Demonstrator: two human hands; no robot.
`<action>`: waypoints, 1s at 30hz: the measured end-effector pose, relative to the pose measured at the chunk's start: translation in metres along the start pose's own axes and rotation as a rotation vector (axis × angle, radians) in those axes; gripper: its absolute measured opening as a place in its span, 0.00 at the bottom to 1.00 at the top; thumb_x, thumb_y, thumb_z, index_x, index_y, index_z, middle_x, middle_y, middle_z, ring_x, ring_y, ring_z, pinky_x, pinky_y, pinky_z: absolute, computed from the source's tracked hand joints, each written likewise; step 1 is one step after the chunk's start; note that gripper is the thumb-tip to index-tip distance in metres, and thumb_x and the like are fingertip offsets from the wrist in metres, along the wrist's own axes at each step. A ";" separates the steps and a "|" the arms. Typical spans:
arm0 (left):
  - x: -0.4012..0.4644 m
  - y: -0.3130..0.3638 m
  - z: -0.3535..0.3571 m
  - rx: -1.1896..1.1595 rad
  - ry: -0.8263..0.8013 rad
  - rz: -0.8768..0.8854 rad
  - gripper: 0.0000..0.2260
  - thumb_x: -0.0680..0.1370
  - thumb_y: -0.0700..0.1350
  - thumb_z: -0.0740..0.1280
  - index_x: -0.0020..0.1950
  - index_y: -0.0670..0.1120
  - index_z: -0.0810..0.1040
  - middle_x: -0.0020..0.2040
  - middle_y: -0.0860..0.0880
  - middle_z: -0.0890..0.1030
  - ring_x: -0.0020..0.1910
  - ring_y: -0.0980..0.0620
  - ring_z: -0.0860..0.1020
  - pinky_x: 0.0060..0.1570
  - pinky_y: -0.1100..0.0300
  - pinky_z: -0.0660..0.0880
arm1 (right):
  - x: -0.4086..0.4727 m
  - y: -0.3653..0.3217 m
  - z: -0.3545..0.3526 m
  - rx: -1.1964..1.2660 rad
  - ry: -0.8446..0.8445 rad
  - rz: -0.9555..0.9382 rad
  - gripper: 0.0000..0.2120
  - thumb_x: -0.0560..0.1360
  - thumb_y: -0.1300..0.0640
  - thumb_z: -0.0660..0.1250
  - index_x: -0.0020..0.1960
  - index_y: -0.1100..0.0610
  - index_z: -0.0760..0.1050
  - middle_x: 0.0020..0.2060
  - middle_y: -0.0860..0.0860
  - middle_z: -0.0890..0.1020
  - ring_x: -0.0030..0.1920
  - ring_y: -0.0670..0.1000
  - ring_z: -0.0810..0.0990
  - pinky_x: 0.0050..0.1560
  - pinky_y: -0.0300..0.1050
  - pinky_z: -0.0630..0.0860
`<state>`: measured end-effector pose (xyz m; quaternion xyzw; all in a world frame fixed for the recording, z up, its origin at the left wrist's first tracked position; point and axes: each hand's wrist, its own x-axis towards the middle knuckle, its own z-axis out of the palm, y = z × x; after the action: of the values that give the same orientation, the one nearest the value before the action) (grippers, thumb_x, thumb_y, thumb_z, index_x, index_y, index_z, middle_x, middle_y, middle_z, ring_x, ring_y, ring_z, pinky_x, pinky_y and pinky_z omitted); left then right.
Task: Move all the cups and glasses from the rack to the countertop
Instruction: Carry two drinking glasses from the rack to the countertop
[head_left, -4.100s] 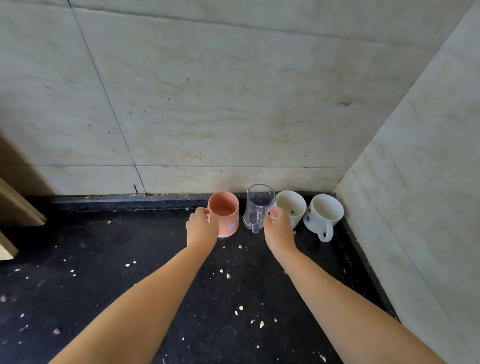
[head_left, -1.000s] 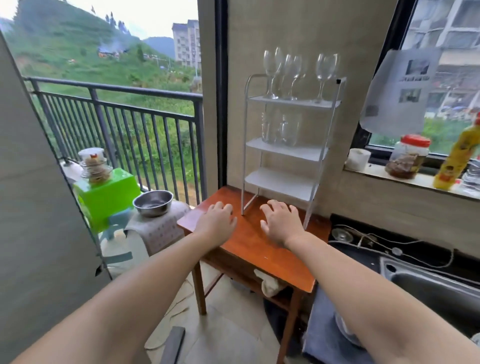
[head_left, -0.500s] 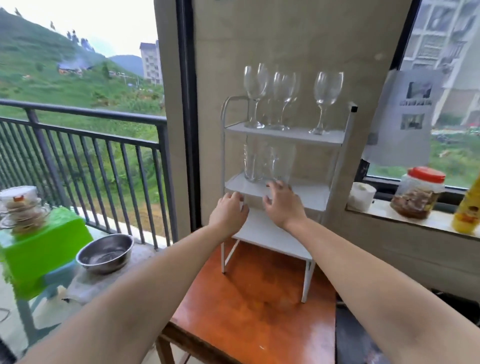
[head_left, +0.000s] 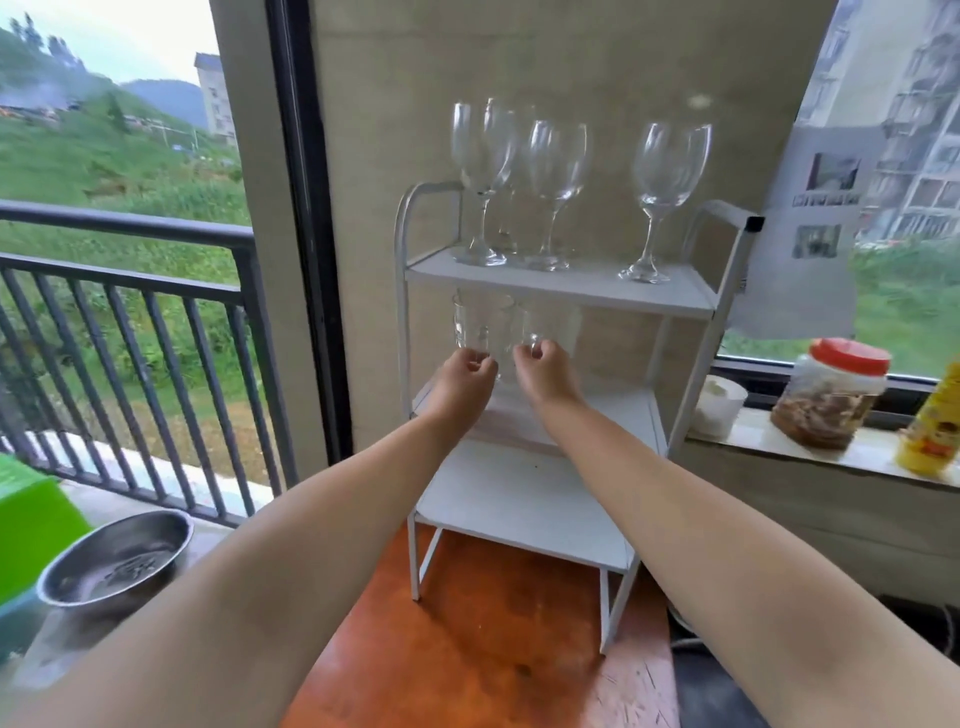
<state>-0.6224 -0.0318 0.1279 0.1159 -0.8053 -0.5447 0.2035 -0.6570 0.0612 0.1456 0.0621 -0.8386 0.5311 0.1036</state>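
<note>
Two clear glass mugs on the middle shelf of the white rack (head_left: 563, 291), upright, long axes vertical, side by side under the top shelf. Left mug (head_left: 470, 327) directly ahead of the left hand (head_left: 462, 382), right mug (head_left: 545, 325) directly ahead of the right hand (head_left: 545, 376); each hand equally near its own mug, fingers curled in and pinching at the handle, though the exact hold blurs against the glass. Probably the start of a lift: straight back and out toward the body, little clearance above the rims under the upper shelf. Four or so wine glasses (head_left: 556, 171) standing upright on the top shelf, not yet moved; bottom shelf bare. Rack footed on an orange-brown wooden table (head_left: 467, 649), backed against a beige wall. Beyond: balcony railing (head_left: 124, 291) at left, steel bowl (head_left: 114, 558) low left, red-lidded jar (head_left: 831, 395) on the window ledge at right. Countertop not in sight.
</note>
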 end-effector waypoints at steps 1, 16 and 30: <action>0.001 0.001 0.002 -0.066 -0.030 -0.006 0.10 0.78 0.45 0.59 0.53 0.44 0.77 0.41 0.50 0.79 0.41 0.51 0.75 0.40 0.58 0.71 | 0.001 -0.003 0.000 0.060 -0.013 0.023 0.09 0.76 0.59 0.59 0.44 0.63 0.75 0.40 0.59 0.76 0.42 0.56 0.73 0.45 0.51 0.71; -0.010 0.015 0.006 -0.392 -0.148 -0.157 0.24 0.82 0.54 0.52 0.69 0.38 0.66 0.69 0.34 0.69 0.68 0.36 0.68 0.58 0.47 0.76 | -0.018 0.001 -0.037 0.249 0.109 0.121 0.19 0.79 0.54 0.54 0.30 0.57 0.64 0.28 0.52 0.68 0.35 0.54 0.70 0.44 0.50 0.71; -0.076 0.027 -0.029 -0.468 -0.091 -0.102 0.20 0.81 0.55 0.52 0.64 0.43 0.71 0.37 0.52 0.67 0.36 0.55 0.68 0.41 0.56 0.75 | -0.099 -0.019 -0.063 0.311 0.092 0.026 0.17 0.79 0.55 0.54 0.32 0.55 0.60 0.29 0.53 0.64 0.34 0.52 0.64 0.41 0.48 0.64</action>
<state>-0.5405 -0.0143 0.1465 0.0812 -0.6585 -0.7308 0.1604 -0.5497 0.1090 0.1642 0.0421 -0.7414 0.6580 0.1245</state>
